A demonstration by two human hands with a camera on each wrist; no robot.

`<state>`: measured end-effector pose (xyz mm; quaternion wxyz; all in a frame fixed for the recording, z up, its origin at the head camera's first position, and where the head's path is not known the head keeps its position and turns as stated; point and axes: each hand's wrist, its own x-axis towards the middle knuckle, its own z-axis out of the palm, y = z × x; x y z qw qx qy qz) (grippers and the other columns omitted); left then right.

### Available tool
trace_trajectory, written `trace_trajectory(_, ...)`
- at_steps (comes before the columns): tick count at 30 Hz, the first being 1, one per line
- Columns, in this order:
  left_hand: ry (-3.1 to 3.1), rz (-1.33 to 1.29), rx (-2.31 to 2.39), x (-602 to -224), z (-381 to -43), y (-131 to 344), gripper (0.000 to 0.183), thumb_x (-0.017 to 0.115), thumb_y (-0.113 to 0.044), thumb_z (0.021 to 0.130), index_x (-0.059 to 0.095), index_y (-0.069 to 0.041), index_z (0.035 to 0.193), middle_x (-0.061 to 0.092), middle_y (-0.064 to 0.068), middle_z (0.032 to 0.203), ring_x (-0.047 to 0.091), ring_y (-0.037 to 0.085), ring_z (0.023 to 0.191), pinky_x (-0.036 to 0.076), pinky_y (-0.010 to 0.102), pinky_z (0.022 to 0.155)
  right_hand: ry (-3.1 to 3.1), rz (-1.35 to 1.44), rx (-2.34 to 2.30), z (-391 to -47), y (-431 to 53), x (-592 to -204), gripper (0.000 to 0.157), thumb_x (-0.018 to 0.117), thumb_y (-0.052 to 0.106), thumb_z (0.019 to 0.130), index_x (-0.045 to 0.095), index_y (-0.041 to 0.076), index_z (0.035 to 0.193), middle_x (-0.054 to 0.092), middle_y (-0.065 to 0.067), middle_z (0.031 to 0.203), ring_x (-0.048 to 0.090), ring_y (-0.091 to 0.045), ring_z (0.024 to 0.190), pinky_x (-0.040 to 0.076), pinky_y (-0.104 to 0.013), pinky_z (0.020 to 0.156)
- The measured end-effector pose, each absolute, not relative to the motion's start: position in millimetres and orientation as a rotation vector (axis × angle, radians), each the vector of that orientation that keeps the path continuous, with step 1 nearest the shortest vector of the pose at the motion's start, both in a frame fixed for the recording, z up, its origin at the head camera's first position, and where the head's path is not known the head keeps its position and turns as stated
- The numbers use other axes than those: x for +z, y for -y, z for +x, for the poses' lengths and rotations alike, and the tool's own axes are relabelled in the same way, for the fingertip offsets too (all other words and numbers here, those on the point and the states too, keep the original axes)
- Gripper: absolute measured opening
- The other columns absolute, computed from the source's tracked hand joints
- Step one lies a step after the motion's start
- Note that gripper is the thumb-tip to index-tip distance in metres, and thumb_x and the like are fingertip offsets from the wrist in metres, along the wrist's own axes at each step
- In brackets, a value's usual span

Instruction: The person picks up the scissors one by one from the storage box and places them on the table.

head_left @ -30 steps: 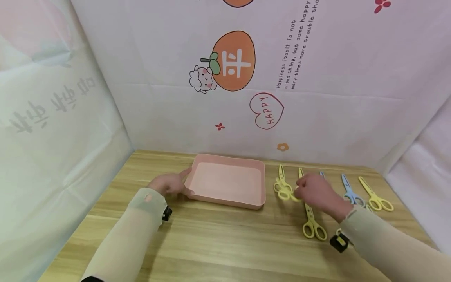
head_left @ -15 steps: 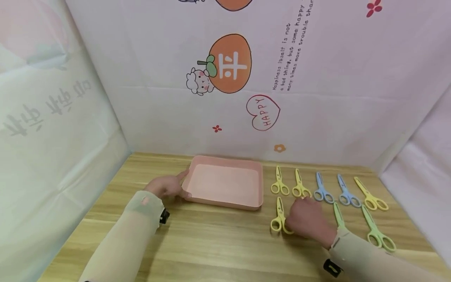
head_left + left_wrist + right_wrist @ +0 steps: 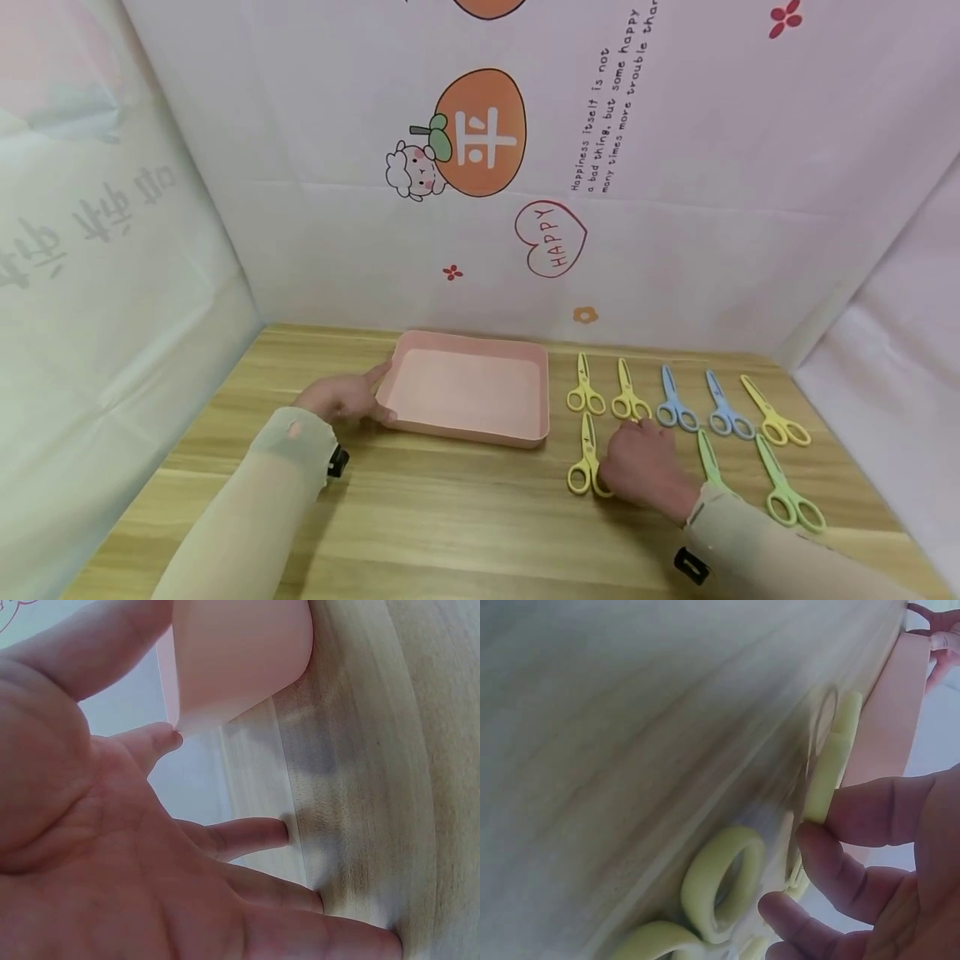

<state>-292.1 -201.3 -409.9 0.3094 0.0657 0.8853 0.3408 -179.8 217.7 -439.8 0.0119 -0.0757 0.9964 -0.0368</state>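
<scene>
A shallow pink tray [image 3: 468, 387] lies at the back of the table. My left hand [image 3: 345, 396] is at its left end, thumb and index finger spread along the wall; in the left wrist view the other fingers [image 3: 285, 930] reach straight to the tabletop. Right of the tray, my right hand [image 3: 647, 467] pinches one handle of yellow scissors [image 3: 587, 446] between thumb and index finger. Their blades point to the back, low over the wood. A second pair of yellow scissors [image 3: 721, 881] lies beside that hand in the right wrist view, mostly hidden under it in the head view.
Behind the right hand runs a row of scissors: yellow scissors [image 3: 583, 392], blue scissors [image 3: 675, 408] and yellow scissors [image 3: 776, 417] at the far end. Green scissors [image 3: 787, 492] lie to its right. A printed cloth [image 3: 337, 258] stands behind the table.
My right hand has carried the yellow scissors from the back row toward the front, in front of the leftmost pair. The left hand stays at the tray; the head view has shifted slightly.
</scene>
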Motion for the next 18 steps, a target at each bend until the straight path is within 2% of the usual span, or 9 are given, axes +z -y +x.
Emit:
trace_trajectory(4,-2.365,0.177,0.876,-412.2,-294.8,202.3,0.11,0.078,-0.028,0.088,-0.002,-0.02,0.162,0.015,0.027,0.16,0.015,0.043,0.145,0.024,0.056,0.112,-3.081,-0.212,-0.139,-181.7,-219.3,-438.5,0.028,0.058,0.016,0.081,0.049,0.015,0.055,0.051,-0.003,0.075,0.043,-0.026,0.076,0.031,-0.045,0.065)
trace_trajectory(11,-2.355,0.156,0.865,-413.4,-298.1,202.3,0.111,0.079,-0.031,0.086,-0.002,-0.024,0.162,0.01,0.022,0.163,0.012,0.039,0.147,0.023,0.052,0.113,-3.08,-0.187,-0.14,-183.0,-221.7,-437.9,0.028,0.061,0.017,0.08,0.05,0.014,0.055,0.05,-0.002,0.074,0.044,-0.027,0.077,0.03,-0.045,0.064)
trace_trajectory(18,-2.325,0.166,0.911,-409.5,-294.2,201.3,0.109,0.077,-0.025,0.089,-0.004,-0.019,0.162,0.007,0.027,0.162,0.008,0.044,0.146,0.02,0.057,0.113,-3.077,-0.185,-0.085,-182.3,-227.8,-434.3,0.032,0.062,0.021,0.083,0.049,0.014,0.055,0.047,-0.004,0.07,0.044,-0.028,0.073,0.035,-0.048,0.063)
